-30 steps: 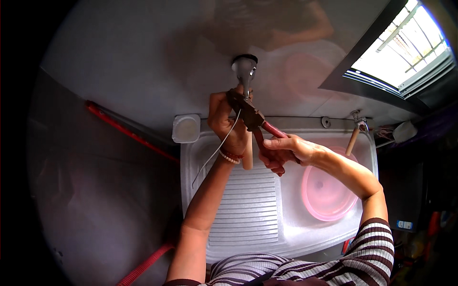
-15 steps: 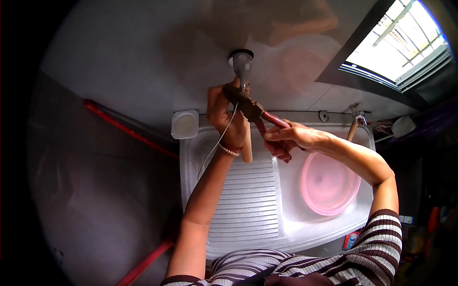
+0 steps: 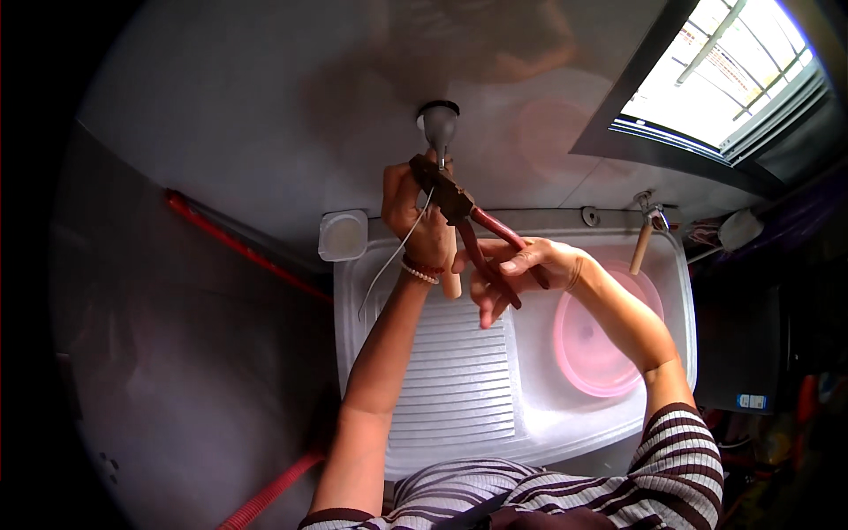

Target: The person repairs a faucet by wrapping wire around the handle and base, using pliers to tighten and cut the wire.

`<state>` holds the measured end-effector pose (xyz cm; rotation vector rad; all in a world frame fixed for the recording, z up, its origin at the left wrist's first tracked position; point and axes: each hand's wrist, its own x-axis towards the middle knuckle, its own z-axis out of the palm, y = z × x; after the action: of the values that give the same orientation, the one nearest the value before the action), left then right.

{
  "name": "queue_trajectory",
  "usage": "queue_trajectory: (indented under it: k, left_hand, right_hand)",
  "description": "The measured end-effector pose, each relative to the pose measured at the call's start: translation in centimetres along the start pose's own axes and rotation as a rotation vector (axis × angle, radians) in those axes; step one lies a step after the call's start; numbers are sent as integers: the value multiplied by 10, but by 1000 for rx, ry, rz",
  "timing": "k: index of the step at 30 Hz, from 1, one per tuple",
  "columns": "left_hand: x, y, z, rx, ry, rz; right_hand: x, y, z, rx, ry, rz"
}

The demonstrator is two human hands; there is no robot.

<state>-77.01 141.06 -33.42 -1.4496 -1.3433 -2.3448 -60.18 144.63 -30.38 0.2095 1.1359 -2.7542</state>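
Two red handles [image 3: 497, 229] of the pliers [image 3: 452, 202] are now spread wider than half a second ago; bite at the head is presumably relaxed. The pliers are positioned just below the grey wall fitting [image 3: 439, 131]. Their handles are loosely held by the right hand [image 3: 558, 262], fingers partly straightened. The left hand [image 3: 408, 208] is curled behind the head; its grip cannot be determined. Handle swing is bounded by the wall behind and offered room above the sink's ribbed panel [image 3: 452, 380].

Right grip [image 3: 556, 259] holds pliers [image 3: 456, 203] by spread red handles [image 3: 497, 228] — left grip [image 3: 408, 210] at their head, pale wire [image 3: 406, 238] hanging alongside.
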Motion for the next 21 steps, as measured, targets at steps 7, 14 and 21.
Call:
queue_trajectory:
  k: [7, 14, 21]
  left_hand:
    - [1, 7, 5, 139, 15, -39]
    - [4, 3, 0, 77, 1, 19]
    - [4, 9, 8, 65, 39, -52]
  right_hand:
    - [1, 10, 2, -236, 236, -120]
    - [-4, -8, 19, -479, 493, -29]
    - [-2, -1, 21, -510, 577, -153]
